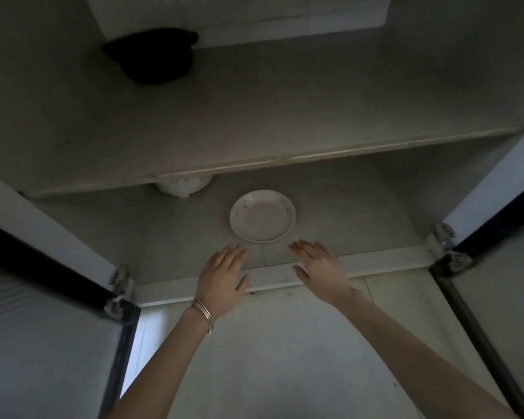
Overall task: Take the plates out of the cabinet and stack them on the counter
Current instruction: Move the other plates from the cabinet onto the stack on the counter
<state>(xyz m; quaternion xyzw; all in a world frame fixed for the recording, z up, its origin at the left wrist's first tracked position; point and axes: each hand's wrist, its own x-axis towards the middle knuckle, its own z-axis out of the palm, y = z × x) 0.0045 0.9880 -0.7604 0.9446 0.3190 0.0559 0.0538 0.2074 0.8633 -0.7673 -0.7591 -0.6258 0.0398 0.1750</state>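
Note:
A white plate (262, 215) with small pink flower marks lies flat on the lower shelf (345, 225) of an open cabinet, near its front. My left hand (223, 278) reaches over the shelf's front edge, fingers apart, its tips just short of the plate's lower left rim. On the other side my right hand (319, 267) is also spread and empty, just below the plate's lower right rim. Neither hand touches the plate. Thin bangles ring my left wrist.
A white round dish (182, 187) sits further back on the lower shelf, half hidden by the upper shelf (254, 116). A black pot (155, 57) stands on the upper shelf at the back left. Both cabinet doors (43, 237) (496, 189) hang open to the sides.

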